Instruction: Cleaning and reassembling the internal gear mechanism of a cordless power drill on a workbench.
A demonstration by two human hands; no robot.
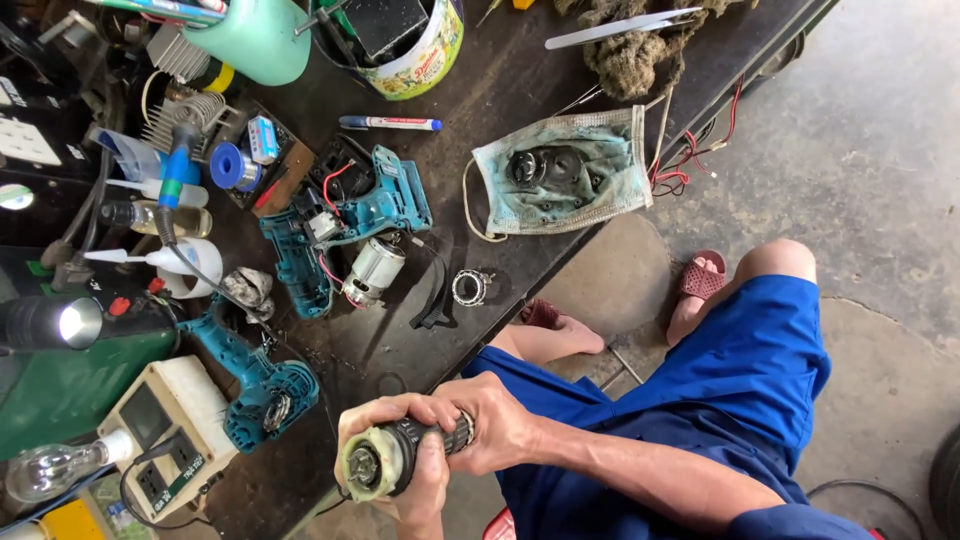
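Head view: drill gearbox-chuck assembly [395,460] gripped by both hands, left [415,490], right [490,425]; twisting step judged underway; firm counter-grip needed next.

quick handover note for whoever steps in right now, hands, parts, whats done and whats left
Left hand cups the pale, round front end of the black cylindrical drill gearbox; right hand grips its dark ribbed rear.
Teal drill housing half lies open on the dark workbench with the silver motor wired in; the other teal half sits near the gearbox.
Done: drill opened, gearbox out.
Left: gearbox not back in, halves not joined.
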